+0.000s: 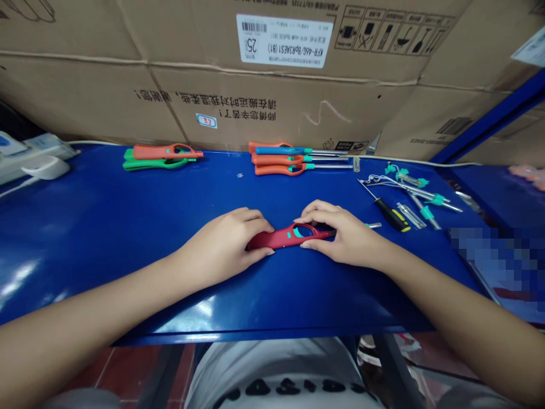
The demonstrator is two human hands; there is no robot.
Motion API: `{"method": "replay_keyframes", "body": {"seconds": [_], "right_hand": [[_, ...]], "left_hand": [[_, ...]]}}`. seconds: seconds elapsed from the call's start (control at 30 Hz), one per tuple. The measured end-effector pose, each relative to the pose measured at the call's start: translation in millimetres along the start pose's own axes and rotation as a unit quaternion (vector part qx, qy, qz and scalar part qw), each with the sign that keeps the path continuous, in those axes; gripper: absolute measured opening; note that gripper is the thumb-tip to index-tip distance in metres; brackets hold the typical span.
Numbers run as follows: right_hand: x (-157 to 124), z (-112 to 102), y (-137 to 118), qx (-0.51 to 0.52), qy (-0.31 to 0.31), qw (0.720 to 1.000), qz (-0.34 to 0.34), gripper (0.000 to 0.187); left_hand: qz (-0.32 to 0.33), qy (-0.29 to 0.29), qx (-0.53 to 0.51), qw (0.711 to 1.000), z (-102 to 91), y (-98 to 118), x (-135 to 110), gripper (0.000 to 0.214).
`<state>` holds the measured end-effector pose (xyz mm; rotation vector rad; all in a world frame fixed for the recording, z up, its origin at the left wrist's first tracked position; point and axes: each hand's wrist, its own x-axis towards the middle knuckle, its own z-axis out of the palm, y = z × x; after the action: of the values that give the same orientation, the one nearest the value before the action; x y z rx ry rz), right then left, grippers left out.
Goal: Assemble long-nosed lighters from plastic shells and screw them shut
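A red long-nosed lighter (279, 238) with a green trigger lies across both hands, just over the blue table. My left hand (227, 241) is closed round its handle end, thumb below and fingers above. At the trigger-guard end, my right hand (349, 233) pinches it between thumb and fingers. A short bit of metal tube (373, 225) shows past the right hand; whether it belongs to the red lighter is hidden. The nearest tool to the right hand is a black and yellow screwdriver (392, 215).
Orange and blue lighters (276, 160) with metal tubes lie at the back. Orange and green lighter bodies (159, 156) are further left. Loose tubes with green parts and wires (426, 199) lie right. A cardboard box (191, 85) stands behind; a white power strip (38, 156) sits far left.
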<state>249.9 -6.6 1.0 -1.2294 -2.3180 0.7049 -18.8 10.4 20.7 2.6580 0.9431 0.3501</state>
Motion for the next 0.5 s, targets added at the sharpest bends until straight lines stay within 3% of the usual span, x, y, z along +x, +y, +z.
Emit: {"method": "replay_keyframes", "body": {"seconds": [0.17, 0.5], "right_hand": [[-0.5, 1.3, -1.4, -0.017, 0.000, 1.000, -0.013, 0.033], [-1.2, -6.6, -6.3, -0.250, -0.017, 0.959, -0.134, 0.035]], "left_hand": [[-0.007, -0.004, 0.021, 1.000, 0.1, 2.8, -2.2, 0.018], [0.058, 0.032, 0.175, 0.982, 8.8, 6.9, -1.4, 0.021]]}}
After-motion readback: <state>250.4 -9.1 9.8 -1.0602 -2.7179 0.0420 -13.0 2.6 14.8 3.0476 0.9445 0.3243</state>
